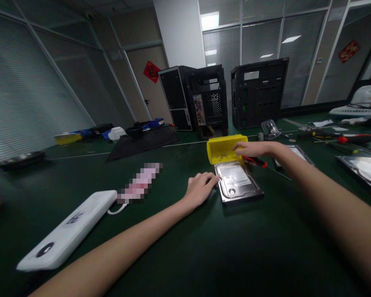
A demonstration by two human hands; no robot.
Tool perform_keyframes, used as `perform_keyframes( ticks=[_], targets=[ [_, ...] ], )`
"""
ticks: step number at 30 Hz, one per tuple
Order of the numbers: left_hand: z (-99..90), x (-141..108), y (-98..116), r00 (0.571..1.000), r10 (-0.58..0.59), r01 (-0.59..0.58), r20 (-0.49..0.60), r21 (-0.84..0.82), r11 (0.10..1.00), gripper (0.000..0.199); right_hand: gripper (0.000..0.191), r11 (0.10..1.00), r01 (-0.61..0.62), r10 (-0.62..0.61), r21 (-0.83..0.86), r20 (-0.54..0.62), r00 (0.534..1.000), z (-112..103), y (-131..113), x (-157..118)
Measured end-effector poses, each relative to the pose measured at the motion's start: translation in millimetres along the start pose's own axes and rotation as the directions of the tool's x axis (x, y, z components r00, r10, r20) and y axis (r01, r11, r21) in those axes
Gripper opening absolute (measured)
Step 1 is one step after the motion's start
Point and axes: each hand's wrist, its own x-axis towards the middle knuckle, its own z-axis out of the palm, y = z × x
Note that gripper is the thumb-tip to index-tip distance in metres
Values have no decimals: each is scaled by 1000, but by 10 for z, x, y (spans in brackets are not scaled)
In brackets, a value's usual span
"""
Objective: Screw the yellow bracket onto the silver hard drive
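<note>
A silver hard drive (pixel 236 179) lies flat on the dark green table, label side up. At its left edge, my left hand (pixel 200 187) rests on the table with bent fingers, the fingertips against the drive's side. My right hand (pixel 250 149) reaches over the yellow bin (pixel 212 153) just behind the drive. Its fingers are bent together at the bin's opening; anything between the fingertips is too small to make out. Several small screws (pixel 223 157) lie inside the bin. Below my right hand, a screwdriver with a red and black handle (pixel 259 163) lies beside the drive.
Black computer cases (pixel 259 95) stand at the back. A white power bank (pixel 69 231) with a cable lies left. Another hard drive (pixel 363 169), a red-handled tool (pixel 357 139) and a clear cup-like object (pixel 270 129) lie right. A black mat (pixel 142 144) lies back left.
</note>
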Motion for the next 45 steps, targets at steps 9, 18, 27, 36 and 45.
perform_keyframes(
  ticks=[9,18,27,36,45],
  targets=[
    [6,14,-6,1000,7,-8,15,49,999,42,23,686,515,-464,514,-236,854,-276,-681,-249],
    [-8,6,20,1000,5,-6,15,46,999,43,15,653,697,-508,296,-511,693,-46,-791,-76],
    [-8,9,28,1000,-7,7,8,39,999,42,15,706,669,-515,234,-478,711,50,-802,-72],
    [-4,16,25,1000,-12,12,16,37,999,41,15,698,673,-524,247,-465,714,65,-808,-57],
    [6,26,12,1000,-2,2,8,49,999,41,13,709,667,-526,230,-458,717,81,-828,-81]
  ],
)
